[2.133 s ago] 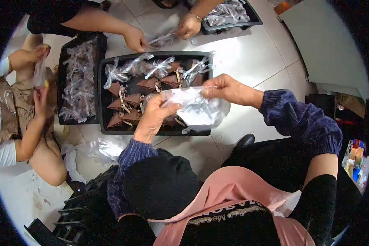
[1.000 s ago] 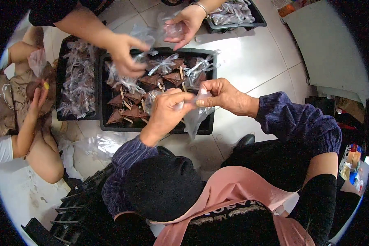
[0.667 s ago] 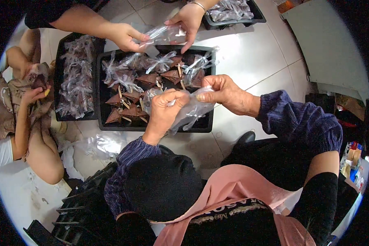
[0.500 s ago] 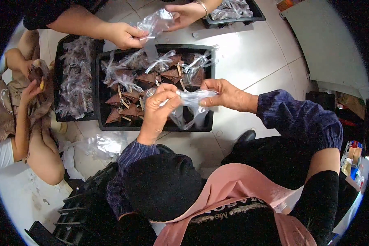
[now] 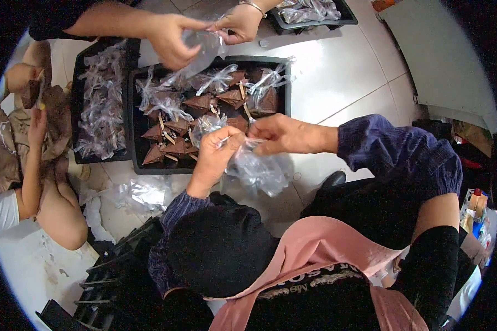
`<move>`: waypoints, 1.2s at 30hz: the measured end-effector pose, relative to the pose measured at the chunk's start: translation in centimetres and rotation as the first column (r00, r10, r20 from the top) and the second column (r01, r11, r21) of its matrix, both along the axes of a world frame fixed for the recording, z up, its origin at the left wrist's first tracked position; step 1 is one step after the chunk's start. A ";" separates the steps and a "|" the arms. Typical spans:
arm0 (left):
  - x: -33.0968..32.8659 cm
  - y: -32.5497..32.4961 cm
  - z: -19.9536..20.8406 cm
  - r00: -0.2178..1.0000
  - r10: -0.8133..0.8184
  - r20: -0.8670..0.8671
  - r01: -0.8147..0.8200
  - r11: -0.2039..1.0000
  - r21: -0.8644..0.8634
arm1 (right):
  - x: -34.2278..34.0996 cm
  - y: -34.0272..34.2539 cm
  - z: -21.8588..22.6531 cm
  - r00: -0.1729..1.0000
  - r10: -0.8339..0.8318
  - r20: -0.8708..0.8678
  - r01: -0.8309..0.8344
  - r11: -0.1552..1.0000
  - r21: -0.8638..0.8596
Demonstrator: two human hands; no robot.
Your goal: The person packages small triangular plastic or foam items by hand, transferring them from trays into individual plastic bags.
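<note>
A clear plastic bag [image 5: 264, 168] hangs crumpled beneath my hands, over the near right edge of a black tray [image 5: 289, 105]. My left hand [image 5: 214, 154] is closed, with its thumb and fingers pinching the gathered plastic. Close beside it, my right hand [image 5: 290, 135] is closed on the same bag, its fingertips slightly blurred. In the tray lie several dark brown pointed pieces [image 5: 197, 103] with pale wooden sticks. Some sit bare at the left, and others are wrapped in knotted clear bags [image 5: 218, 80].
Across the tray, a co-worker's hands [image 5: 174, 38] handle another clear bag [image 5: 210, 52]. A second black tray [image 5: 78, 118] of bagged pieces adjoins on the left; a third tray [image 5: 315, 25] stands far right. At the left, another person's hands [image 5: 36, 129] hold a brown piece. Loose plastic [image 5: 141, 193] lies nearby.
The bag, earlier stretched between my hands, now hangs lower and puffed out. My right hand has drawn closer to the left. The co-worker's left-side hand has lifted off with fingers spread.
</note>
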State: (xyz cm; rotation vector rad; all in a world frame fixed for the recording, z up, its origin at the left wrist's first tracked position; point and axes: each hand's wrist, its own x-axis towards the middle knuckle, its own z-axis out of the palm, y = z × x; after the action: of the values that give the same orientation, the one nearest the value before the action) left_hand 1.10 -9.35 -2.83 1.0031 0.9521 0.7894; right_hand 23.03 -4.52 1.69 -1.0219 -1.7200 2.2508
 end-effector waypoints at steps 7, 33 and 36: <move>-4.7 -1.4 -0.9 0.953 -0.262 0.151 0.293 0.924 -0.244 | 2.4 1.2 0.0 0.967 -0.192 -0.165 0.069 0.827 -0.558; -2.8 -1.2 -4.1 0.620 0.222 -0.753 0.109 0.926 0.362 | -6.4 -0.6 -14.9 0.851 -0.167 0.498 -0.163 0.818 0.551; -3.2 -2.9 -5.0 0.636 0.295 -0.713 0.073 0.897 0.436 | -6.0 0.5 -13.9 0.904 -0.055 0.425 -0.099 0.938 0.331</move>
State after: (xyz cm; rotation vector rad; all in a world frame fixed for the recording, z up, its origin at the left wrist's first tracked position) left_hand -2.10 -12.20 -7.79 1.7674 1.6389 0.6814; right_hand 17.03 -4.00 -12.21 -1.4895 -2.2026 1.7168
